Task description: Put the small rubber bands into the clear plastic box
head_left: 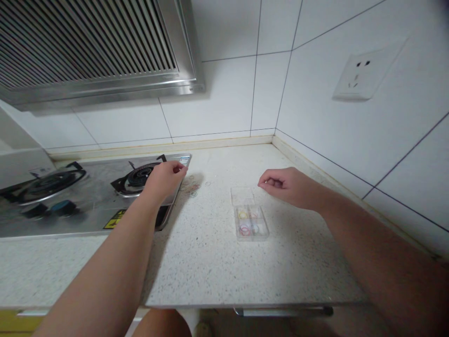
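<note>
My left hand (170, 174) is closed in a pinch over the right edge of the stove. Anything between its fingertips is too small to make out. Just right of it, several small thin rubber bands (192, 188) lie loose on the counter. A clear plastic box (251, 236) stands on the counter with its lid (242, 195) folded back. Inside its compartments are a yellow band (242, 215), a pink band (244, 230) and paler ones. Right of the lid, my right hand (280, 184) hovers with curled fingers and thumb against them; whatever it may hold is hidden.
A gas stove (94, 206) with two burners and knobs occupies the left of the speckled counter (206, 262). Above it hangs a metal range hood (185, 70). Tiled walls meet behind, with a socket (365, 75) at right. A drawer handle (284, 311) runs below the front edge.
</note>
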The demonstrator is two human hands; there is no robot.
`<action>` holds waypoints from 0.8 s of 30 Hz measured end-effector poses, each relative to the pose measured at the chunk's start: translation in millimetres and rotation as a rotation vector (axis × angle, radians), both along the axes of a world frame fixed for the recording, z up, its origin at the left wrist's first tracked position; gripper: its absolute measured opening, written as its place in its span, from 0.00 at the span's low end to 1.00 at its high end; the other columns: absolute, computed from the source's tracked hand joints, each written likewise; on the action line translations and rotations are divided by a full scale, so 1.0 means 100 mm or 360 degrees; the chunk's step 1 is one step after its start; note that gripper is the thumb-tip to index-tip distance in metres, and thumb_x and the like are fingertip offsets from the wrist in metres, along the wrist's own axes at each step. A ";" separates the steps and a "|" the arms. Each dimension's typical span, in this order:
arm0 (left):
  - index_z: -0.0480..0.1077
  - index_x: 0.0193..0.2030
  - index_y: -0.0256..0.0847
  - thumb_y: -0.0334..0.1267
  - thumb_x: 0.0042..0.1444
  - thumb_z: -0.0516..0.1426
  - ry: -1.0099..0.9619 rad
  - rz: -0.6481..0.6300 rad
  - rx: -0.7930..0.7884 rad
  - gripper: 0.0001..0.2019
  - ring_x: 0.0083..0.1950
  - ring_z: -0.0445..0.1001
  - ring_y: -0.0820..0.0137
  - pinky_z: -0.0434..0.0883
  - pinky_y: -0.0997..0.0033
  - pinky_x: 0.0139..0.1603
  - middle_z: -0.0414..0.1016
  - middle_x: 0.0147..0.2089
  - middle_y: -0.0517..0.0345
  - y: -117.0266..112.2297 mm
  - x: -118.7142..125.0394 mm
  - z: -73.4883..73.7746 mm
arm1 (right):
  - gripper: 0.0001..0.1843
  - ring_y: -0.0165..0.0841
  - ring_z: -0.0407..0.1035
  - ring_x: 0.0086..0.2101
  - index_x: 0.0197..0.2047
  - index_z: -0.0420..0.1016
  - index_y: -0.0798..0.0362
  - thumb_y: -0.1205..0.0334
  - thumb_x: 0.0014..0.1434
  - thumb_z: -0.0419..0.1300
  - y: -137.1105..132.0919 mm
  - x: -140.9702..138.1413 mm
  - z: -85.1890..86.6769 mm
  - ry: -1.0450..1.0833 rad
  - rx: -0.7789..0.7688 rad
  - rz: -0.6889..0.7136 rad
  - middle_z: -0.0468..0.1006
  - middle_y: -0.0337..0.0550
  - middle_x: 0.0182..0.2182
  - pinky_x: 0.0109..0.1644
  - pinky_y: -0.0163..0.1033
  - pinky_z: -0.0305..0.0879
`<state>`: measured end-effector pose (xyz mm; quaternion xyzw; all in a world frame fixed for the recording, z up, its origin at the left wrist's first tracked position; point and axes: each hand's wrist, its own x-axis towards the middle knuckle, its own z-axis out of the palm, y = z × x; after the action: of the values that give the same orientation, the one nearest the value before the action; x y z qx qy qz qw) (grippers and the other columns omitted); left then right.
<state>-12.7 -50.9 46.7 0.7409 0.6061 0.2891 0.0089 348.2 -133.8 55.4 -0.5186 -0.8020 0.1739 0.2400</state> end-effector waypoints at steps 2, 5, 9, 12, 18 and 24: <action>0.77 0.39 0.40 0.51 0.60 0.54 0.0066 0.0010 -0.0063 0.17 0.36 0.73 0.65 0.62 0.68 0.35 0.79 0.35 0.54 0.02 -0.01 -0.03 | 0.17 0.21 0.61 0.26 0.40 0.77 0.54 0.50 0.60 0.56 0.01 0.01 0.00 -0.0038 0.0008 -0.0008 0.72 0.38 0.25 0.32 0.30 0.54; 0.78 0.39 0.41 0.50 0.58 0.56 0.0127 -0.0078 -0.0149 0.16 0.35 0.74 0.65 0.62 0.68 0.36 0.79 0.35 0.53 0.04 0.01 -0.06 | 0.17 0.21 0.60 0.26 0.40 0.77 0.54 0.50 0.60 0.55 0.02 0.02 0.00 -0.0078 0.0008 -0.0020 0.73 0.38 0.25 0.32 0.30 0.53; 0.79 0.38 0.41 0.49 0.57 0.57 0.0207 -0.0192 -0.0251 0.15 0.35 0.74 0.64 0.63 0.67 0.36 0.80 0.36 0.52 0.05 0.02 -0.09 | 0.19 0.21 0.60 0.25 0.40 0.78 0.55 0.49 0.60 0.55 0.04 0.03 -0.01 -0.0086 0.0005 -0.0006 0.72 0.39 0.25 0.32 0.30 0.52; 0.79 0.38 0.41 0.49 0.56 0.57 0.0245 -0.0196 -0.0276 0.15 0.35 0.74 0.64 0.64 0.66 0.36 0.80 0.36 0.50 0.06 0.02 -0.10 | 0.19 0.21 0.60 0.25 0.40 0.78 0.55 0.48 0.60 0.55 0.04 0.04 -0.02 -0.0081 -0.0009 0.0005 0.72 0.39 0.25 0.32 0.31 0.52; 0.79 0.38 0.42 0.49 0.56 0.57 0.0282 -0.0139 -0.0279 0.15 0.36 0.74 0.63 0.64 0.67 0.36 0.80 0.38 0.49 0.08 -0.01 -0.11 | 0.20 0.22 0.61 0.26 0.41 0.78 0.54 0.47 0.61 0.54 0.06 0.07 -0.05 -0.0141 -0.0029 0.0012 0.73 0.39 0.25 0.32 0.31 0.51; 0.80 0.39 0.42 0.48 0.56 0.57 0.0294 -0.0172 -0.0329 0.14 0.37 0.75 0.63 0.64 0.68 0.37 0.81 0.38 0.49 0.08 -0.02 -0.13 | 0.20 0.22 0.60 0.26 0.40 0.78 0.54 0.46 0.60 0.55 0.06 0.07 -0.05 -0.0145 -0.0070 0.0012 0.73 0.39 0.25 0.31 0.31 0.51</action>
<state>-14.7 -43.2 34.1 0.7911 0.5901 0.1547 0.0449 354.8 -127.4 50.7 -0.5283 -0.8099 0.1687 0.1911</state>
